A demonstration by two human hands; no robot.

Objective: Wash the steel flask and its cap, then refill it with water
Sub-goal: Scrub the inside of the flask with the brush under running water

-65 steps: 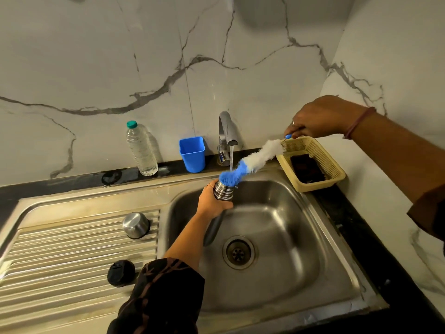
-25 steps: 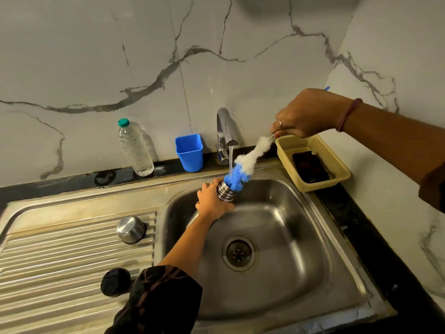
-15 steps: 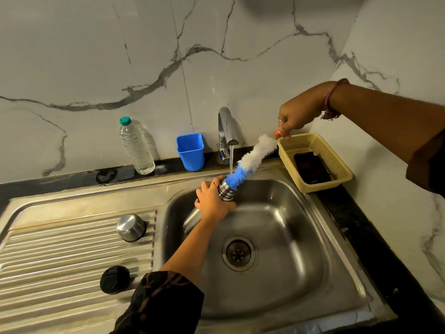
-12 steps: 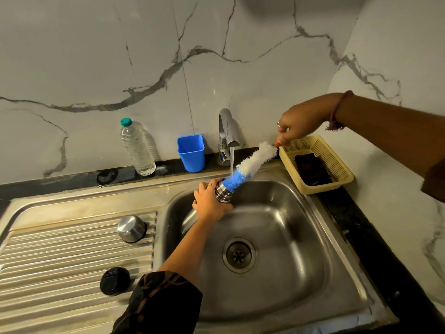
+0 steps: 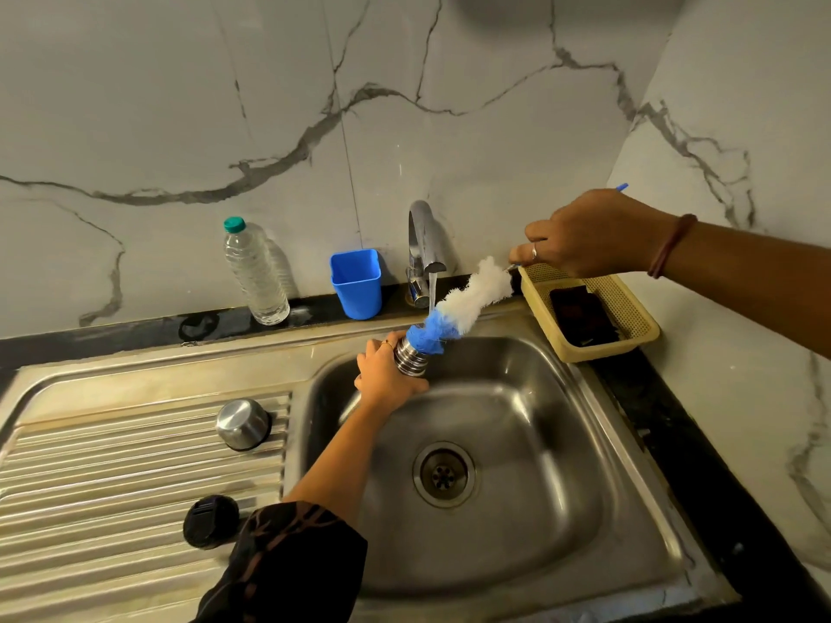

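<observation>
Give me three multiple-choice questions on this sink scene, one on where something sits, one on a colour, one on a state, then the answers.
1. Where is the steel cap?
A. on the drainboard
B. in the basin
C. in the basket

2. What colour is the cup by the tap?
A. red
B. blue
C. yellow

3. Is the tap running?
A. no, it is dry
B. yes, onto the brush
C. yes, into the cup

Answers:
1 A, it stands on the ridged drainboard, left of the basin.
2 B, its plastic is plainly blue.
3 B, a stream falls onto the brush at the mouth of the flask, which the left hand holds while the right hand holds the brush.
</observation>
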